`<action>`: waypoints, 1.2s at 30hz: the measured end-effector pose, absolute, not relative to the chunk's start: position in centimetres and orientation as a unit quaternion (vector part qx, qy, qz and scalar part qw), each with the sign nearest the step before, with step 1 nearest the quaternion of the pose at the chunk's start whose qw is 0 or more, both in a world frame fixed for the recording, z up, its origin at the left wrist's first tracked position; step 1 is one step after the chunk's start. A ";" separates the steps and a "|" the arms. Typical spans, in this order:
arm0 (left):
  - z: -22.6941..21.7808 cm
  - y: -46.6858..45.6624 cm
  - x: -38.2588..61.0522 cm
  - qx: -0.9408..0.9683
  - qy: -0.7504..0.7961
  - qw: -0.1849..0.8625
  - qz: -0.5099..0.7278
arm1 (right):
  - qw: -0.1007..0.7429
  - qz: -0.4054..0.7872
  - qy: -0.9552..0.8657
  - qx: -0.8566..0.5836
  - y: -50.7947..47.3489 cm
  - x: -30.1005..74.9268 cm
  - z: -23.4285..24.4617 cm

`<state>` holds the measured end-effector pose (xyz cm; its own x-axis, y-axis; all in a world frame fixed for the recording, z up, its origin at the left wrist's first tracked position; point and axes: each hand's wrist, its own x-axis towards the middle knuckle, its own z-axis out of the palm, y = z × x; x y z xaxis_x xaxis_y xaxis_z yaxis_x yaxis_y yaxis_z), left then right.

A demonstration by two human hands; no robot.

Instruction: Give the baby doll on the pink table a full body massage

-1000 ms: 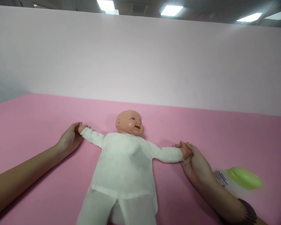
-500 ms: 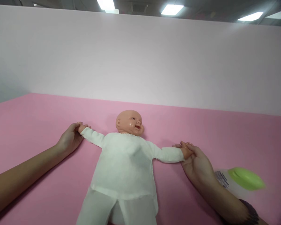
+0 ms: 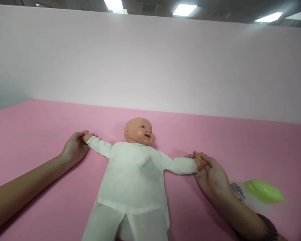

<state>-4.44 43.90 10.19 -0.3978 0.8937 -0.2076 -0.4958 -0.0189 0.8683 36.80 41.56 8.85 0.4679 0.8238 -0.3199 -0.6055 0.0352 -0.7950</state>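
A baby doll (image 3: 132,174) in a white long-sleeved suit lies on its back with both arms stretched out sideways. My left hand (image 3: 75,148) is closed around the doll's hand (image 3: 85,136) on the left side. On the right side, my right hand (image 3: 212,175) holds the other doll hand (image 3: 200,162) between fingers and thumb. Just past my right wrist lies a white bottle (image 3: 238,192) with a bright green cap (image 3: 264,191), its label partly showing. The doll's feet run out of the bottom of the view.
The doll lies on a flat pink surface (image 3: 253,150) that meets a pale pink wall (image 3: 150,67) at the back. Ceiling lights (image 3: 184,10) shine above the wall. A dark bracelet (image 3: 267,226) circles my right wrist at the lower edge.
The view has tilted slightly. Both hands keep their hold on the doll's hands, and the doll and bottle have not visibly moved on the surface.
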 end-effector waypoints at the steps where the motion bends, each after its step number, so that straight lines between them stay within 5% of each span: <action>1: 10.2 43.8 -4.4 0.209 0.482 0.506 0.684 | 0.711 0.504 -0.116 -0.476 41.6 36.9 8.8; 36: 10.4 43.8 -4.2 0.213 0.503 0.517 0.659 | 0.701 0.507 -0.090 -0.494 41.8 36.3 9.1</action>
<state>-4.24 43.81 10.41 -0.3752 0.8954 -0.2396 -0.4665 0.0410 0.8836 36.35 41.77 9.15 0.4701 0.7991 -0.3746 -0.6214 -0.0016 -0.7835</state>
